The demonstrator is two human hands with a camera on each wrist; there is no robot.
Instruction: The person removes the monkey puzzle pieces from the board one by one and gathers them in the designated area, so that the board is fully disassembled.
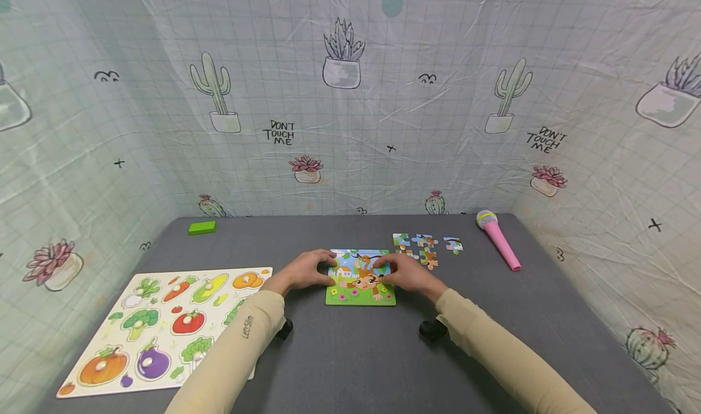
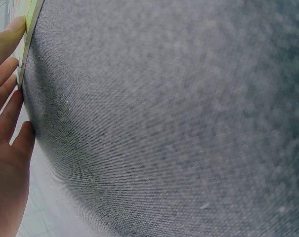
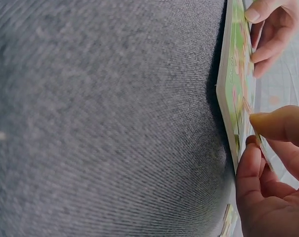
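Note:
A jigsaw puzzle board (image 1: 350, 295) with a monkey picture lies flat in the middle of the table. My left hand (image 1: 306, 270) rests at its left side, thumb and fingertips touching the board. In the left wrist view the fingers of this hand (image 2: 8, 118) look fairly straight. Over the board's right side, my right hand (image 1: 412, 275) pinches a puzzle piece (image 3: 265, 149) between thumb and fingers. The piece is tilted close over the board, its picture mostly hidden. Several loose puzzle pieces (image 1: 429, 258) lie behind the right hand, one partly covered by it.
A vegetable peg puzzle (image 1: 164, 304) lies at the left, partly under the left forearm. At the back left is a green block (image 1: 202, 228). A pink toy microphone (image 1: 501, 243) lies at the back right. Patterned cloth walls (image 1: 350, 128) surround the grey table (image 1: 350, 365).

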